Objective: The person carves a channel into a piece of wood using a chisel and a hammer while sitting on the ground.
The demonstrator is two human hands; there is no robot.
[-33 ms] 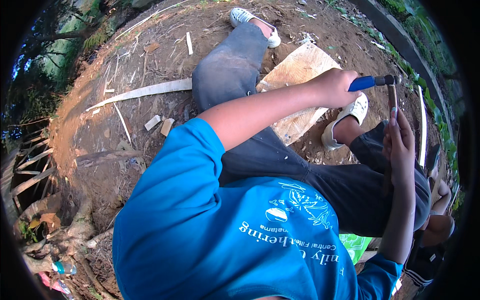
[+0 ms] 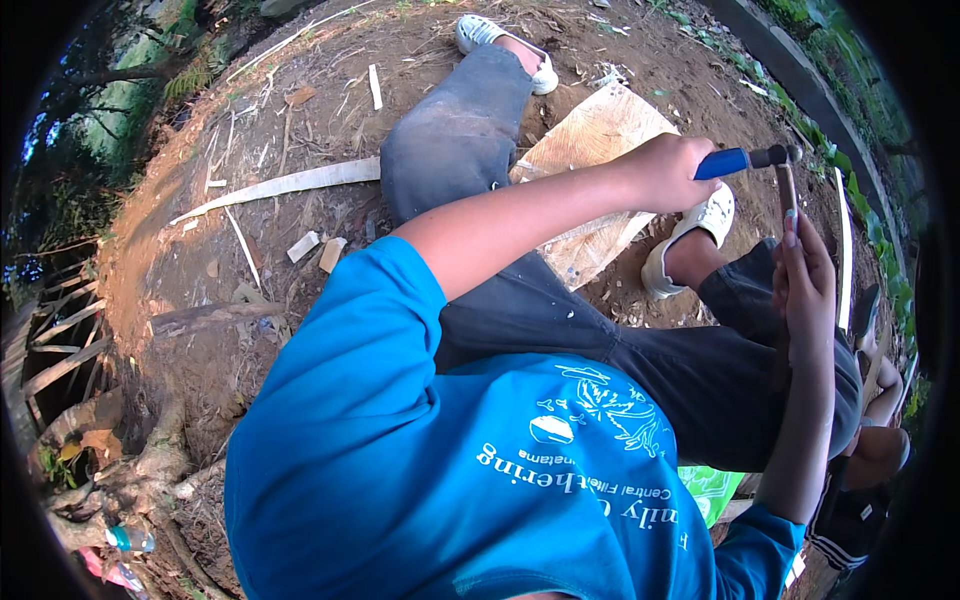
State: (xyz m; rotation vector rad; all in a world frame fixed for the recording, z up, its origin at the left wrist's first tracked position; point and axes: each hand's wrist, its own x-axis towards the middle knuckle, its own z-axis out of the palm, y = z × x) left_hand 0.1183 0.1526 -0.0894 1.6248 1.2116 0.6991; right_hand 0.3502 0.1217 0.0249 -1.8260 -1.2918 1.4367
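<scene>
Head view: blue-handled tool point(image 2: 732, 162), dark-ended.

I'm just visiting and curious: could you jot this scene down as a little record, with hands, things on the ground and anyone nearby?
Left hand: closed around the blue handle of a hammer-like tool; the hand is a fist
Right hand: fingers of this hand hold a thin rod below the tool's head; contact between the two unclear
Between the legs: pale wooden slab, partly behind the left forearm
Ground at left: long pale strip, two small wood blocks
Nearby: another person, partly visible at the right edge
</scene>
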